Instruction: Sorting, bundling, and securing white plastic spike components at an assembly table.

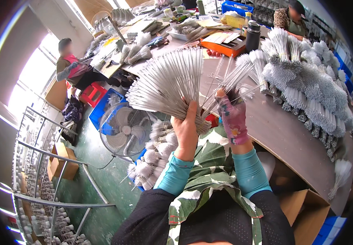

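Observation:
My bare left hand (pixel 186 132) is closed around the gathered stems of a wide fan of thin wire brushes (pixel 166 81) with pale bristles. The brushes spread upward and to the left, in front of my chest. On my right hand (pixel 232 116) is a pink patterned glove that leaves the fingertips bare. Its fingers pinch a smaller, looser group of the same brushes (pixel 237 77), which point up and to the right. The two groups come close together at their lower ends, near the bundle held on the left.
A large pile of bundled brushes (pixel 307 94) covers the right of the table (pixel 282 134). A black flask (pixel 252 36) stands by an orange tray (pixel 223 47). A floor fan (pixel 126 130), more bundles (pixel 156 157) and a metal rack (pixel 62 202) are at left. Two people sit farther off.

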A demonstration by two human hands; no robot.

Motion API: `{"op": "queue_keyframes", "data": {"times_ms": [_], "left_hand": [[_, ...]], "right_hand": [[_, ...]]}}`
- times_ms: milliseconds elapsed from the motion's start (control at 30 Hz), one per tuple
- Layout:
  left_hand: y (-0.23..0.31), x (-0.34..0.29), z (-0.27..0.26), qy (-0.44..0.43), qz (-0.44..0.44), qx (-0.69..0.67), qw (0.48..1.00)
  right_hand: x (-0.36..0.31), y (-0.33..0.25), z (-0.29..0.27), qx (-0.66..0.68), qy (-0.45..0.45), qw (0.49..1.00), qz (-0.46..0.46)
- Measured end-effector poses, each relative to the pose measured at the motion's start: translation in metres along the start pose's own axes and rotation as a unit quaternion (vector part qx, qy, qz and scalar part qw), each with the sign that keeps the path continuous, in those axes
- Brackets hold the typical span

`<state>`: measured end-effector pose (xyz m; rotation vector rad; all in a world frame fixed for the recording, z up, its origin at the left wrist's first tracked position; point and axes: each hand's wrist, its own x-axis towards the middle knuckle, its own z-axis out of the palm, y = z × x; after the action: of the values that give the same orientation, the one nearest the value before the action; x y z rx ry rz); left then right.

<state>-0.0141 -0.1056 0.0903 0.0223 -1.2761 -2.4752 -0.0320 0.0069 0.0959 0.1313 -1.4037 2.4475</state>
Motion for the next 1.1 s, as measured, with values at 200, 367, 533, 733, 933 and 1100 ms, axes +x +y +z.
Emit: {"op": "queue_keyframes", "data": {"times_ms": [200, 367, 533, 733, 933, 1100], "left_hand": [[-0.010, -0.008, 0.000, -0.084, 0.051, 0.118, 0.988], [-0.025, -0.009, 0.003, -0.079, 0.068, 0.148, 0.983], [-0.035, 0.011, -0.004, -0.050, 0.093, 0.154, 0.982], [-0.056, 0.012, -0.011, -0.051, 0.097, 0.150, 0.983], [-0.064, 0.001, -0.001, -0.089, 0.029, 0.144, 0.985], [-0.054, 0.002, 0.008, -0.042, -0.006, 0.077, 0.996]], "right_hand": [[-0.005, -0.004, -0.003, 0.017, -0.047, 0.999, 0.010], [-0.011, -0.010, 0.002, -0.082, 0.006, 0.997, -0.011], [-0.013, 0.001, -0.004, -0.051, 0.081, 0.994, -0.053], [-0.017, 0.006, -0.014, -0.068, 0.107, 0.991, -0.037], [-0.013, 0.005, -0.031, -0.195, 0.058, 0.978, 0.039], [-0.016, -0.002, -0.025, -0.185, 0.113, 0.975, -0.056]]}}
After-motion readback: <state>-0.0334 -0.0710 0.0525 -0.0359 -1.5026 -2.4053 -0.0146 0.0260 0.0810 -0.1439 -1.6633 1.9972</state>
